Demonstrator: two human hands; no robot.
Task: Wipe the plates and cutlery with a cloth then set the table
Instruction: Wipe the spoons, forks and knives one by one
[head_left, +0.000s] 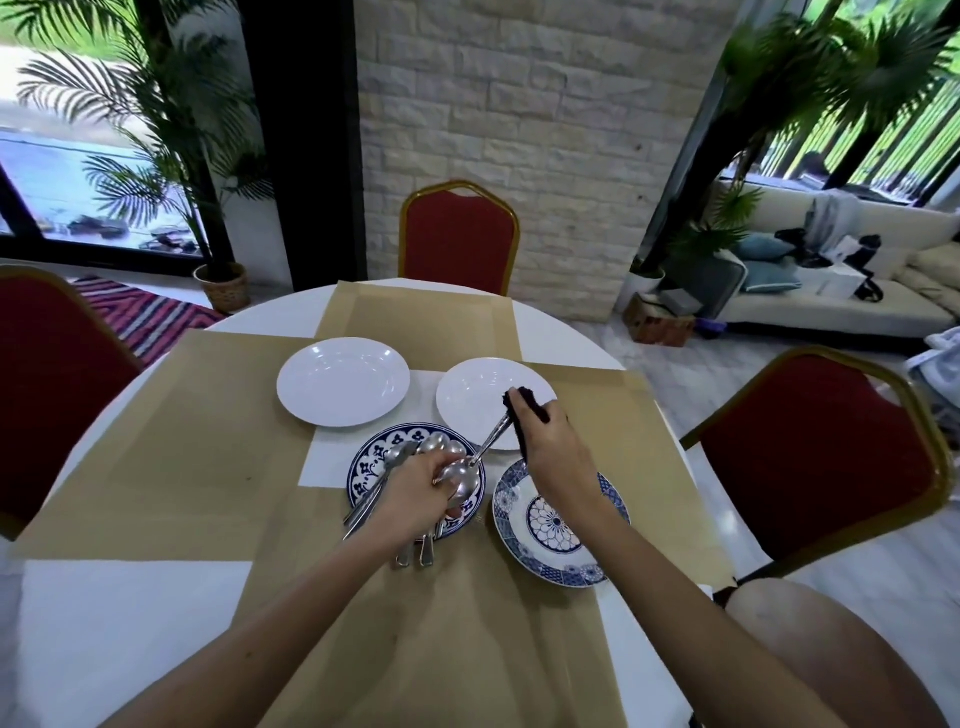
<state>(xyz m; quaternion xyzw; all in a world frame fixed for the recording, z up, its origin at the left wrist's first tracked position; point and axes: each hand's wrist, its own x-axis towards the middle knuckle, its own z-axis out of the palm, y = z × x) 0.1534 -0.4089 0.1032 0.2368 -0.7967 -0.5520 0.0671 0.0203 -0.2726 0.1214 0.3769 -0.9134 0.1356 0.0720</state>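
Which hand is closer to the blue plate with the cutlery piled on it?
Left. The left hand is directly over the blue plate, holding a spoon by its bowl; the right hand is off to its right, pinching a dark cloth round the spoon's handle.

A pale stone-block wall (545, 130) fills the middle of the room, with a dark pillar (306, 140) at its left. Tall windows (47, 156) on both sides let in daylight. A palm (171, 130) stands in a woven pot (223, 286) by a striped rug (145, 312); a second palm (831, 57) rises at right above a cream sofa (831, 306) with blue cushions (769, 247). Three red, gold-framed chairs (460, 239) surround the round white desk (104, 623). The floor (857, 571) is pale and glossy.
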